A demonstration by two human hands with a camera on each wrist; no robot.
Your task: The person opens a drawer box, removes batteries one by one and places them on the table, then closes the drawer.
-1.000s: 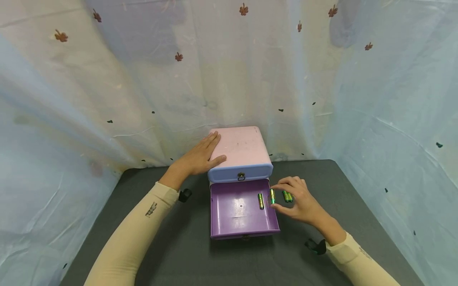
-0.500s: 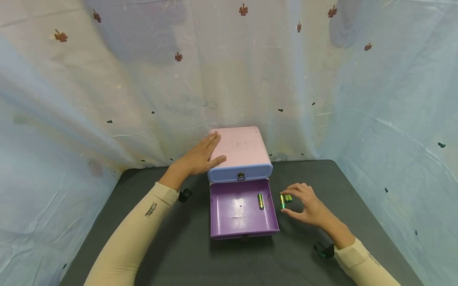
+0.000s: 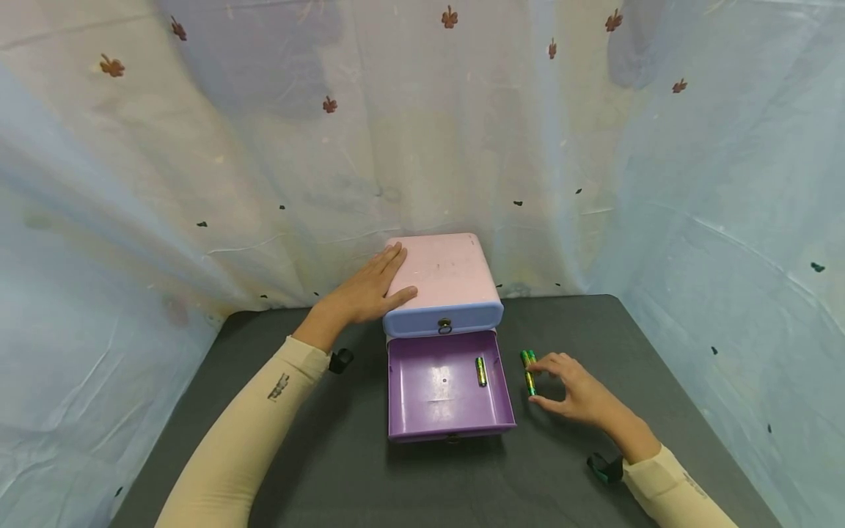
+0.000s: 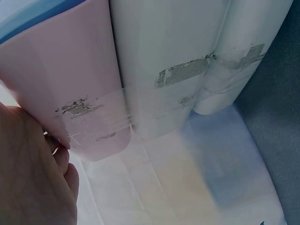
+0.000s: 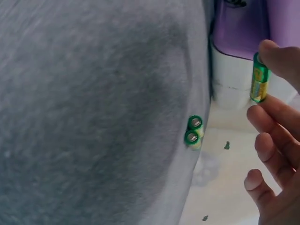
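Note:
A small drawer cabinet point(image 3: 445, 271) with a pink top and a blue upper drawer stands at the back of the table. My left hand point(image 3: 361, 293) rests on its top left edge, fingers straight; the left wrist view shows that hand point(image 4: 35, 164) against the pink side. Below, the purple drawer point(image 3: 422, 378) is pulled out, and one green-and-gold battery point(image 3: 481, 372) lies in its right part. Right of the drawer, my right hand point(image 3: 576, 389) pinches another battery point(image 5: 259, 80) by its ends between thumb and finger. Two more batteries point(image 5: 193, 131) lie side by side close by.
The cabinet stands on a dark grey table point(image 3: 317, 469). A pale patterned curtain point(image 3: 422, 147) hangs behind and along both sides. The drawer's front point(image 3: 452, 434) juts toward the near side of the table.
My right hand has moved right and toward me, away from the drawer's right edge, still pinching the battery. The left hand, the cabinet and the battery in the drawer have stayed put.

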